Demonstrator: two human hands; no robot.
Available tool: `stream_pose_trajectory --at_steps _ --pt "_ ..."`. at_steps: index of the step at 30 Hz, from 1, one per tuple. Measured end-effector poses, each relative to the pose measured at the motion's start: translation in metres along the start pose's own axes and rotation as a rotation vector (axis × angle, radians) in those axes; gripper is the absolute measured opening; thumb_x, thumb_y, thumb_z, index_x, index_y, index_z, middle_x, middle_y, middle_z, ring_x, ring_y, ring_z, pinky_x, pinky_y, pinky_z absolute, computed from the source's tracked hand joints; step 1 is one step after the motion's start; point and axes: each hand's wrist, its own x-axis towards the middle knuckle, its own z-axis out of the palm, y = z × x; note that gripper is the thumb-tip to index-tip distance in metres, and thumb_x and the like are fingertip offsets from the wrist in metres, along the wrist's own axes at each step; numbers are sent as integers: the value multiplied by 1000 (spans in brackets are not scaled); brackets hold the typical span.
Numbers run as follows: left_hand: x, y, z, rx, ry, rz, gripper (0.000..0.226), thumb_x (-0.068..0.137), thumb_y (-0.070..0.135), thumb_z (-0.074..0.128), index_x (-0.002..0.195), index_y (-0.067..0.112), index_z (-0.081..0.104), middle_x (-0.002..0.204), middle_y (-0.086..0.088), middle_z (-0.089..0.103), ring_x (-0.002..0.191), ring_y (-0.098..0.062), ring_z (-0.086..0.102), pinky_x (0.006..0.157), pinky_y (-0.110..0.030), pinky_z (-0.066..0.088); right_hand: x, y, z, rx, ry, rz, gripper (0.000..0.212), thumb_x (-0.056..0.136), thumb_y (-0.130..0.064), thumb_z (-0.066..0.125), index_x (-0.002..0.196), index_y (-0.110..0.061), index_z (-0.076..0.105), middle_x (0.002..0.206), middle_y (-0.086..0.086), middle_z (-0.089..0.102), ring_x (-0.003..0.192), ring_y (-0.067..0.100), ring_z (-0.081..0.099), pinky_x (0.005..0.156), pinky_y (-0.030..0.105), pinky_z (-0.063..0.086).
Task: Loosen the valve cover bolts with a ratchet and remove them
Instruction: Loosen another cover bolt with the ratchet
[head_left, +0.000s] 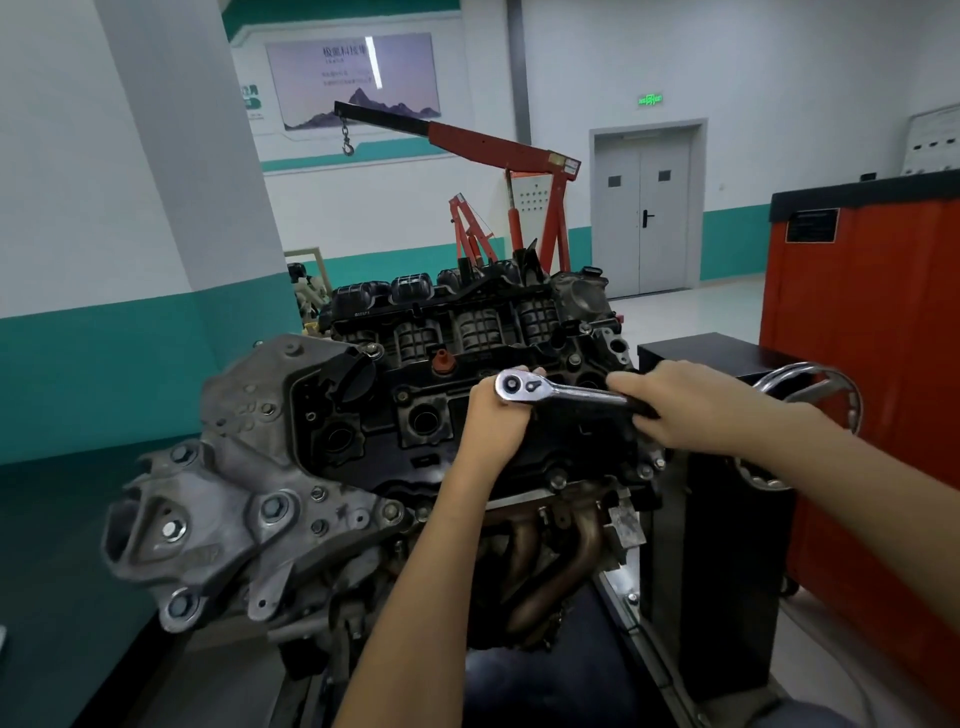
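Observation:
A chrome ratchet (561, 391) lies level over the black valve cover (374, 415) of an engine on a stand. My left hand (493, 415) cups the ratchet head from below, fingers curled round it. My right hand (691, 405) grips the black handle end to the right. The socket and the bolt beneath the head are hidden by my left hand. Other cover bolts (557, 480) show along the cover's front edge and a bolt (574, 359) sits at the back.
The exhaust manifold (566, 551) hangs below the cover. A chrome handwheel (810, 395) on the black stand post sits just behind my right hand. A red tool cabinet (862, 364) stands at right. A red engine hoist (498, 150) is behind the engine.

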Motion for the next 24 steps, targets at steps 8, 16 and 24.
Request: stream_pose_trajectory --at_steps 8,16,24 --pt "-9 1 8 34 39 36 51 100 22 56 58 24 27 49 13 28 53 -6 24 54 -22 26 -42 -114 81 857 261 381 22 86 -8 61 80 -20 43 58 0 48 46 6 46 46 17 38" --pt "-2 2 -1 121 -27 35 52 98 21 59 58 26 26 52 12 27 53 -6 24 54 -23 26 -35 -121 81 892 192 343 17 83 -3 57 91 -17 54 64 6 54 52 11 48 49 14 38" --pt "-1 -2 0 35 -29 40 49 92 5 55 60 40 69 70 14 66 78 -4 61 79 -25 47 -5 -1 5 73 32 64 15 90 -18 59 103 -23 52 68 -7 47 67 19 55 62 29 40"
